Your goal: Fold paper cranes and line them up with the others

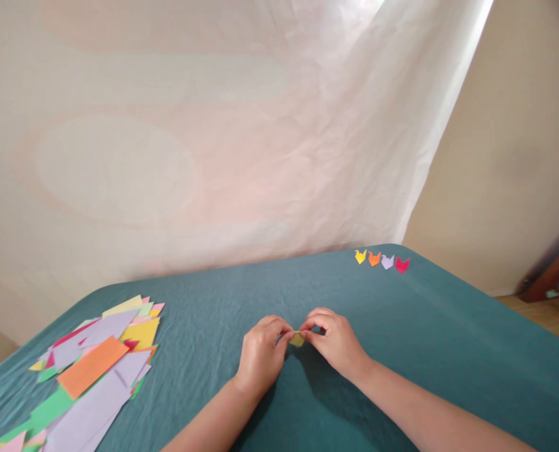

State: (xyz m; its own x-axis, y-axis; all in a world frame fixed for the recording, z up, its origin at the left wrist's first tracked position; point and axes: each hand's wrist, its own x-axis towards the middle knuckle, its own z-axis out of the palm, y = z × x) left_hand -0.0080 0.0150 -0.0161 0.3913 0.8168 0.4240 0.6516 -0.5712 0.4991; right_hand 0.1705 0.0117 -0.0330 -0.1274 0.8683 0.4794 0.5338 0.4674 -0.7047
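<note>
A small folded piece of yellow paper (pixel 297 339) is held between my two hands, just above the green cloth. My left hand (pixel 264 351) pinches its left edge between thumb and fingers. On the opposite edge, the thumb and index finger of my right hand (pixel 332 340) are closed. Fingertips cover both ends of the paper, so its full shape is hidden. Beneath the right hand a shadow falls on the cloth.
Colored paper sheets (pixel 95 364) lie in a loose pile at the left. At the far right edge stand several small folded paper birds, among them a red one (pixel 402 265). A pale curtain (pixel 241 157) hangs behind the green-covered table (pixel 204 301).
</note>
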